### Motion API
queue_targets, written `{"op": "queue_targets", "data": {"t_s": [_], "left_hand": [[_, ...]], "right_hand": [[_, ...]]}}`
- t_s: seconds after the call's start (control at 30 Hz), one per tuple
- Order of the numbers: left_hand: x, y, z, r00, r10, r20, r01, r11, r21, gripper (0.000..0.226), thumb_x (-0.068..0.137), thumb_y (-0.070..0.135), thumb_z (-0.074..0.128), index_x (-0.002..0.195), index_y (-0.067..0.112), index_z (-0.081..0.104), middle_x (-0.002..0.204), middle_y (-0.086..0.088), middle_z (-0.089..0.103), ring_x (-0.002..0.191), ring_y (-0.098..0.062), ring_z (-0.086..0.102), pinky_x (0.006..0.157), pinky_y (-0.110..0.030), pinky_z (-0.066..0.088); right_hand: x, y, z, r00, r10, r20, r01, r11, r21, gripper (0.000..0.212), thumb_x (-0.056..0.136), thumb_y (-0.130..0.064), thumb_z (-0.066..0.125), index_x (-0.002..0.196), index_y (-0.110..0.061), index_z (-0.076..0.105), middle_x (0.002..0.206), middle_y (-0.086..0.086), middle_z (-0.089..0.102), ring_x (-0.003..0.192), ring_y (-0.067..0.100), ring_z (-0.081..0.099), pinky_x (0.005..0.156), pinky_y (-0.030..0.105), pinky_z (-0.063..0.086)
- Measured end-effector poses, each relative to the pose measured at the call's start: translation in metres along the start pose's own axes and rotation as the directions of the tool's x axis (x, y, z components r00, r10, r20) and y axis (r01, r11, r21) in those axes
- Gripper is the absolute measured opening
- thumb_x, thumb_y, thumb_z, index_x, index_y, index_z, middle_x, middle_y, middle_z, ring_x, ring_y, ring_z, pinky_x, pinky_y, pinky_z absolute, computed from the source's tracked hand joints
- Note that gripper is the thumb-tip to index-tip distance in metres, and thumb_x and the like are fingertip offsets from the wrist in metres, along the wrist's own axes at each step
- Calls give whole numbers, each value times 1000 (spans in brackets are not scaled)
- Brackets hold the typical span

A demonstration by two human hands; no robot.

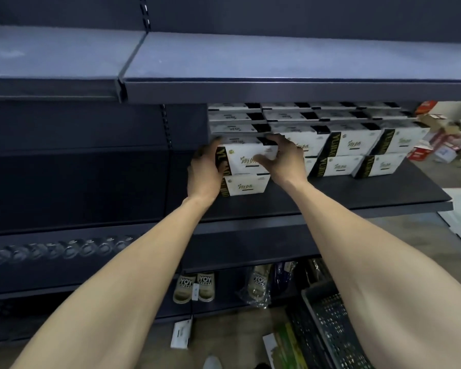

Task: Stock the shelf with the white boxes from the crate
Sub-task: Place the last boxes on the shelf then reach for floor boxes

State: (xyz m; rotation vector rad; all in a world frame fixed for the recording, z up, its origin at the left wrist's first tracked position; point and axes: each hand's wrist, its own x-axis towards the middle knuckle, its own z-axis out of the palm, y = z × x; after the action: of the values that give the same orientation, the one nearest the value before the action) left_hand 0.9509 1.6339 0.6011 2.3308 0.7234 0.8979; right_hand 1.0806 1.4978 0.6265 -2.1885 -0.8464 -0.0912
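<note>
Crate [328, 323]: dark mesh, on the floor at lower right. Slippers [194, 287]: on the bottom tier, printed "YOY STORY". Left hand [204, 171] and right hand [285, 161]: apart, each clamped on one end of a white box [246, 158], neither nearer. The box's long axis runs along the shelf [370, 190] front, and it sits atop a second box [246, 185] at the row's left end. Its black band reads "YU…", the rest unclear. Stacks [357, 145]: same boxes, filling the row to the right.

Dark grey metal shelving [64, 182] fills the dim view; brownish floor [232, 328] lies below, with cardboard cartons [434, 121] piled at right.
</note>
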Motion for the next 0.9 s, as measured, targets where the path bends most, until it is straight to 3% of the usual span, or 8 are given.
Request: {"op": "queue_targets", "data": {"t_s": [0.17, 0.37, 0.53, 0.6, 0.73, 0.9], "left_hand": [[6, -16, 11, 1000, 17, -12, -17, 999, -48, 50, 91, 12, 64, 137, 28, 48, 129, -7, 54, 112, -24, 58, 86, -32, 48], [5, -19, 20, 998, 62, -25, -64, 994, -85, 53, 91, 12, 64, 133, 37, 44, 130, -2, 46, 103, -6, 51, 83, -24, 46], [5, -19, 23, 999, 32, -31, -35, 994, -100, 58, 90, 10, 65, 135, 39, 43, 129, 2, 42, 101, -1, 48, 87, -22, 45], [2, -16, 23, 999, 7, -34, -11, 993, -115, 64, 89, 9, 67, 137, 40, 41, 134, 4, 38, 106, -1, 47, 91, -21, 43], [-6, -6, 20, 1000, -9, -28, 7, 996, -90, 73, 87, 4, 64, 142, 43, 36, 140, 1, 32, 113, -15, 54, 87, -25, 47], [-17, 21, 10, 998, 39, -51, -27, 976, 217, 73, 83, 8, 72, 145, 31, 40, 151, -11, 24, 131, -33, 40, 86, -42, 57]], "right_hand": [[8, 12, 13, 1000, -9, 20, 9, 1000, 16, 59, 83, -30, 79, 135, -23, 53, 121, 4, 67, 116, 27, 58, 92, 36, 50], [17, 27, 12, 996, -90, 13, 90, 995, -29, 58, 81, -32, 80, 131, -22, 53, 108, 4, 68, 95, 27, 64, 77, 27, 43], [18, 29, 15, 993, -118, 21, 118, 993, -26, 58, 83, -33, 76, 135, -24, 50, 125, 2, 63, 111, 25, 61, 83, 26, 42], [17, 31, 12, 993, -116, 35, 117, 992, -37, 59, 85, -36, 75, 136, -27, 48, 123, 2, 63, 107, 25, 61, 78, 28, 44], [14, 33, 2, 991, -110, 73, 119, 985, -123, 63, 88, -39, 70, 144, -33, 41, 125, 0, 63, 104, 26, 63, 72, 30, 46], [7, 34, -16, 989, -121, 91, 135, 976, -169, 68, 89, -39, 70, 148, -32, 37, 141, 2, 50, 115, 28, 59, 78, 35, 50]]}}
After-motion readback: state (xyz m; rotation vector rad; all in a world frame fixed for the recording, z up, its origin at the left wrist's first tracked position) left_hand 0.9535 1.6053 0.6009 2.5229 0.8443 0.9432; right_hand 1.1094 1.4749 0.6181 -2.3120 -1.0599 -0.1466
